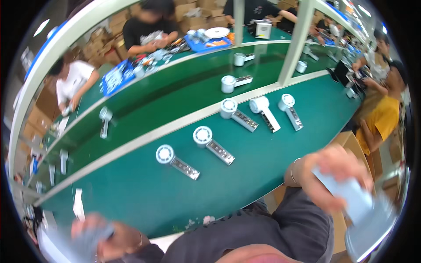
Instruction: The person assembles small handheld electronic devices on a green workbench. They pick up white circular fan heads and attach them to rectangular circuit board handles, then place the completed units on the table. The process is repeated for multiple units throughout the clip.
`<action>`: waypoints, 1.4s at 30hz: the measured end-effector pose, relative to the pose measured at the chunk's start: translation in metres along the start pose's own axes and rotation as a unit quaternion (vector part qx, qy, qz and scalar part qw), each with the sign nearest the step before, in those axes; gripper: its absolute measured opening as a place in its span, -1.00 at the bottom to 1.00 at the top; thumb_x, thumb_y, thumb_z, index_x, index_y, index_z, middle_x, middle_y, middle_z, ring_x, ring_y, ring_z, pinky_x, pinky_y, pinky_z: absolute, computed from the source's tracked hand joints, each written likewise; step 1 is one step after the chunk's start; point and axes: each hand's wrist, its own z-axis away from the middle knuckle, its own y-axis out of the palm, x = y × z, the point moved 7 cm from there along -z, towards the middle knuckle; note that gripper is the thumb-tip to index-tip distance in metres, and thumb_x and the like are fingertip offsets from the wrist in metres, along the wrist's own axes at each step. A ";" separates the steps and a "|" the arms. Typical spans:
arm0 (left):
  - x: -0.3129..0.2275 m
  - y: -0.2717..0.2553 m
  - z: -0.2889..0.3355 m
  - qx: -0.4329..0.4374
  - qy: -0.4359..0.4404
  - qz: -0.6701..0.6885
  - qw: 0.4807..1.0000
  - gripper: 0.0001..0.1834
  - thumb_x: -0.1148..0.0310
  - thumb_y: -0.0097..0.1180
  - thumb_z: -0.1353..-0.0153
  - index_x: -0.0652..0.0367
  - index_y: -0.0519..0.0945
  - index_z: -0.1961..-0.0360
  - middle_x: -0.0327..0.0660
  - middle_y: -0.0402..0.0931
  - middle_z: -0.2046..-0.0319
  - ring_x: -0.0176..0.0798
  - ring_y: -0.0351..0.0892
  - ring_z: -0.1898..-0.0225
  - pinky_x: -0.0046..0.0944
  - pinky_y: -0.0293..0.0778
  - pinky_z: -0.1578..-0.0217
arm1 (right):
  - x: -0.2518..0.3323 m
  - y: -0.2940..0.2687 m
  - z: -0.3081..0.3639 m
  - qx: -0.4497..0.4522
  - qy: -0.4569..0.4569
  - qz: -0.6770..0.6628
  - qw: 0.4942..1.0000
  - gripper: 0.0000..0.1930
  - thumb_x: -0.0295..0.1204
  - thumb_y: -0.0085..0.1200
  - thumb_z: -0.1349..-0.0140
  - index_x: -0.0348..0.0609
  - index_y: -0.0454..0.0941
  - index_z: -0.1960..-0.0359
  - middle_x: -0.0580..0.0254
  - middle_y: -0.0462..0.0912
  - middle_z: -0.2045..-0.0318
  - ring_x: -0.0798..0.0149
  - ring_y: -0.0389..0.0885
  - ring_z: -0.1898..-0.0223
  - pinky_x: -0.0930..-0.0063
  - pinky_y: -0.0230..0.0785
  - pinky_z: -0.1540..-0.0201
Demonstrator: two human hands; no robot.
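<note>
My right hand (337, 175) is raised at the lower right, blurred by motion, closed on a pale blue flat piece (353, 199). At the lower left my left hand (107, 239) is also blurred and grips a pale grey-blue thing (87, 241) I cannot make out. Both hands hang over my dark grey lap, short of the green belt (144, 193). On the belt lie several white hand-held fans with round heads, the nearest ones being a fan (175, 160) and a second fan (212, 144).
More fans lie further along, such as one at the right (289, 109) and one on the far lane (104, 120). A white divider rail (144, 136) splits the lanes. Other people sit opposite (72, 83) and to my right (381, 118). Blue trays (115, 79) hold parts.
</note>
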 end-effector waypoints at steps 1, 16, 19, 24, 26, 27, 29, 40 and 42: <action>-0.037 0.013 -0.012 -0.065 0.147 -0.032 0.986 -0.78 0.40 0.04 -0.12 0.33 0.45 0.24 -0.14 0.42 0.34 -0.24 0.37 0.46 -0.32 0.31 0.43 | -0.008 0.005 0.004 -0.025 -0.007 -0.034 0.999 -0.55 -0.20 0.18 -0.05 -0.21 0.40 0.10 0.26 0.47 0.40 0.33 0.42 0.50 0.47 0.34 0.47; 0.069 -0.139 0.148 0.372 -0.550 -0.339 0.667 -0.47 0.57 0.07 0.10 0.35 0.48 -0.03 -0.27 0.49 0.43 -0.50 0.36 0.45 -0.49 0.31 0.43 | 0.063 -0.145 0.189 0.403 0.786 0.351 0.311 -0.64 -0.25 0.19 -0.02 -0.29 0.46 0.27 -0.01 0.54 0.45 0.14 0.52 0.38 0.32 0.38 0.29; 0.069 -0.078 0.090 0.264 -0.471 -0.384 0.749 -0.60 0.52 0.07 -0.04 0.32 0.51 0.03 -0.35 0.41 0.52 -0.52 0.28 0.55 -0.51 0.19 0.57 | 0.004 -0.091 0.121 0.312 0.726 0.395 0.468 -0.69 -0.35 0.19 -0.01 -0.28 0.48 0.27 0.18 0.53 0.42 0.31 0.49 0.37 0.43 0.36 0.29; -0.010 0.040 0.014 -0.018 0.001 -0.120 0.993 -0.69 0.27 -0.07 -0.14 0.20 0.32 0.14 -0.21 0.31 0.28 -0.34 0.26 0.39 -0.40 0.24 0.51 | 0.013 0.019 -0.007 -0.024 0.079 -0.013 0.996 -0.69 -0.39 -0.01 -0.12 -0.16 0.37 0.09 0.30 0.39 0.50 0.43 0.29 0.56 0.51 0.21 0.54; -0.050 0.065 0.007 -0.133 0.244 -0.186 0.943 -0.61 0.04 -0.03 -0.19 0.07 0.31 0.11 -0.26 0.26 0.28 -0.32 0.27 0.32 -0.38 0.28 0.47 | -0.021 0.035 0.012 0.006 0.125 0.081 0.989 -0.67 -0.31 -0.07 -0.16 -0.19 0.33 0.07 0.26 0.36 0.50 0.41 0.28 0.55 0.53 0.18 0.56; -0.025 0.056 0.006 -0.164 0.112 -0.054 0.979 -0.59 0.03 0.01 -0.17 0.06 0.31 0.11 -0.26 0.27 0.29 -0.33 0.28 0.31 -0.37 0.29 0.48 | -0.028 0.035 0.025 0.000 0.171 0.100 0.980 -0.64 -0.28 -0.05 -0.15 -0.18 0.31 0.06 0.23 0.37 0.47 0.39 0.30 0.54 0.52 0.20 0.56; 0.013 0.041 0.025 -0.127 -0.018 0.082 0.988 -0.54 0.02 0.00 -0.18 0.14 0.30 0.07 -0.19 0.29 0.26 -0.32 0.32 0.30 -0.36 0.32 0.47 | -0.034 0.034 0.053 -0.024 0.288 0.110 0.951 -0.56 -0.22 0.05 -0.12 -0.15 0.26 0.04 0.18 0.41 0.38 0.32 0.37 0.51 0.46 0.29 0.55; 0.051 0.085 0.022 0.032 -0.001 -0.052 0.998 -0.75 0.62 0.00 -0.13 0.43 0.37 0.14 0.06 0.47 0.23 -0.35 0.40 0.47 -0.45 0.36 0.53 | -0.112 0.012 0.083 0.023 0.486 0.314 0.815 -0.78 -0.47 0.02 -0.21 -0.30 0.39 0.15 0.32 0.47 0.45 0.54 0.39 0.57 0.64 0.25 0.56; 0.073 0.090 0.019 -0.010 -0.123 -0.082 0.989 -0.71 0.66 0.05 -0.05 0.46 0.40 0.15 0.08 0.48 0.24 -0.33 0.39 0.50 -0.42 0.37 0.58 | -0.135 0.017 0.090 0.016 0.522 0.285 0.804 -0.73 -0.52 -0.06 -0.20 -0.45 0.32 0.11 0.25 0.44 0.54 0.48 0.36 0.63 0.60 0.23 0.56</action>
